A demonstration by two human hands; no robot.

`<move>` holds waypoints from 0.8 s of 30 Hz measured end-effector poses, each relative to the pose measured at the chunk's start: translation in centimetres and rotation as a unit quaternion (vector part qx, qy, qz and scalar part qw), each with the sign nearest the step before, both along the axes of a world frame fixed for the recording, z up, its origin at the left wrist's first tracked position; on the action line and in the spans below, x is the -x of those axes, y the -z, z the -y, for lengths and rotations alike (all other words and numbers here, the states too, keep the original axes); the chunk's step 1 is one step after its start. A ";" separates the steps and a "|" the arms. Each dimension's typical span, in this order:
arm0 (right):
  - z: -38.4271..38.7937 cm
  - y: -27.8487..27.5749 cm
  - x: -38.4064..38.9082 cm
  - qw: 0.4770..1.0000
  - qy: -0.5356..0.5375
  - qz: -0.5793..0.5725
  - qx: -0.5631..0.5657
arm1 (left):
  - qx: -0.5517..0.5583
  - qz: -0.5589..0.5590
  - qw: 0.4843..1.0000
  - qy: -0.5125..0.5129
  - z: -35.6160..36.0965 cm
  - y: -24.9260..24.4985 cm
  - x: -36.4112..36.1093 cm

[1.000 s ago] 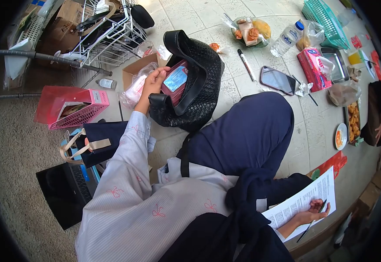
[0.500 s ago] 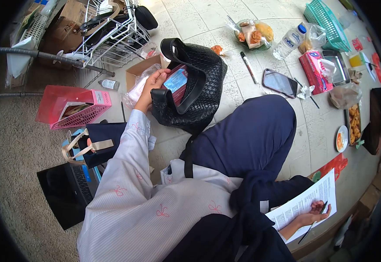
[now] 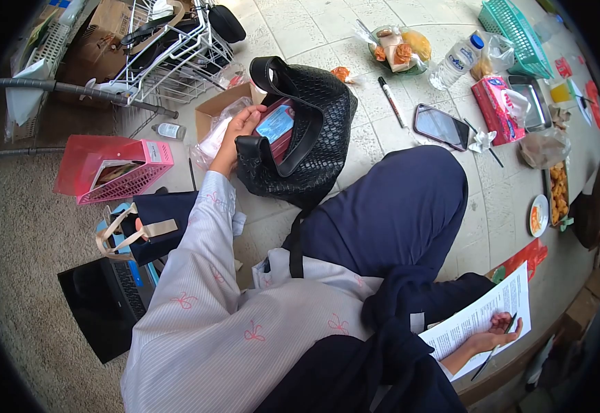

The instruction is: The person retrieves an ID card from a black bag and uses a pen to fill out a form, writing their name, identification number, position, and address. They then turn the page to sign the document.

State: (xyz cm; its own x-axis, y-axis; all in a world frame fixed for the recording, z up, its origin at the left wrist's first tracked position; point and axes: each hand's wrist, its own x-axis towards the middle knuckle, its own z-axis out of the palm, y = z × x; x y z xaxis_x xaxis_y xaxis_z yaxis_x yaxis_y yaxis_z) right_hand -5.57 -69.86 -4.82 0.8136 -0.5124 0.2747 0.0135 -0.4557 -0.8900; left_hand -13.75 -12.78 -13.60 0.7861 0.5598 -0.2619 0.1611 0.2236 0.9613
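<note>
My left hand (image 3: 240,134) is at the open mouth of a black woven handbag (image 3: 327,138), its fingers closed over the near rim. Inside the bag show a blue packet (image 3: 276,124) and a dark red item (image 3: 283,147) beneath it; the rest of the contents is hidden. Far to the right, my right hand (image 3: 492,338) lies palm up over a printed sheet of paper (image 3: 475,314), with its fingers curled around a dark pen (image 3: 487,359).
A pink file box (image 3: 117,168), a navy tote (image 3: 165,220) and a laptop (image 3: 97,310) lie left. Beyond my knee are a marker (image 3: 392,102), a phone (image 3: 441,126), a water bottle (image 3: 455,65), a tissue pack (image 3: 496,110) and a teal basket (image 3: 513,38). A wire rack (image 3: 169,76) stands upper left.
The view has shifted very slightly. Both hands keep practically the same places, the left at the handbag and the right with the pen on the paper.
</note>
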 end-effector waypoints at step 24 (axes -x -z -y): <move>-0.5 0.1 0.8 0.975 -0.080 0.096 -0.185 | -0.442 -0.100 0.891 0.023 2.5 -14.0 -4.2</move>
State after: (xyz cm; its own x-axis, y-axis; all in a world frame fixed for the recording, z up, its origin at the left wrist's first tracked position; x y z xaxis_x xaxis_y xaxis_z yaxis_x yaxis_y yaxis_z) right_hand -6.34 -69.31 -4.94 0.8427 -0.4769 0.2499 0.2407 -0.0815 -0.9672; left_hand -9.55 -15.26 0.43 0.8006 0.5852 0.1292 0.3378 -0.6187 0.7093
